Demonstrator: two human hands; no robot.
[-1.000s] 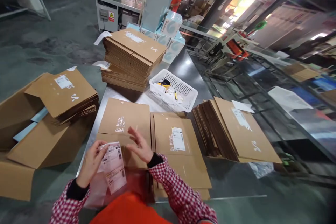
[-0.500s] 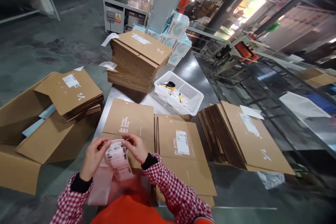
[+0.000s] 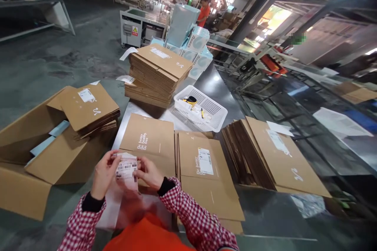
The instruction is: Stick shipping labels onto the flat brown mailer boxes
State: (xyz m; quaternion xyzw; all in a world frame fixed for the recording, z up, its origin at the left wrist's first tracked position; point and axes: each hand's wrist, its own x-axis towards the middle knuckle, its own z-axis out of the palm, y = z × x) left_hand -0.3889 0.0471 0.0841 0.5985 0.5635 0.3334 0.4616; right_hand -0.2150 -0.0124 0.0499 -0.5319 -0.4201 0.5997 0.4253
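My left hand (image 3: 103,174) and my right hand (image 3: 149,172) both pinch a white shipping label (image 3: 126,167) printed with barcodes, held just above the near table edge. A strip of pale backing paper (image 3: 113,206) hangs below it over my orange apron. Directly beyond my hands lies a flat brown carton (image 3: 149,141) printed "Be better", with no label on it. To its right lies another flat carton (image 3: 203,164) that carries a white label.
A white plastic basket (image 3: 203,108) with a tape roll sits mid-table. Stacks of flat cartons stand behind it (image 3: 160,72), at the right (image 3: 273,157) and at the left (image 3: 88,108). Pale blue boxes (image 3: 196,47) and a person in orange are at the far end.
My right hand came in from open above the carton and took hold of the label beside my left hand. The label has been drawn up and shows less of its length.
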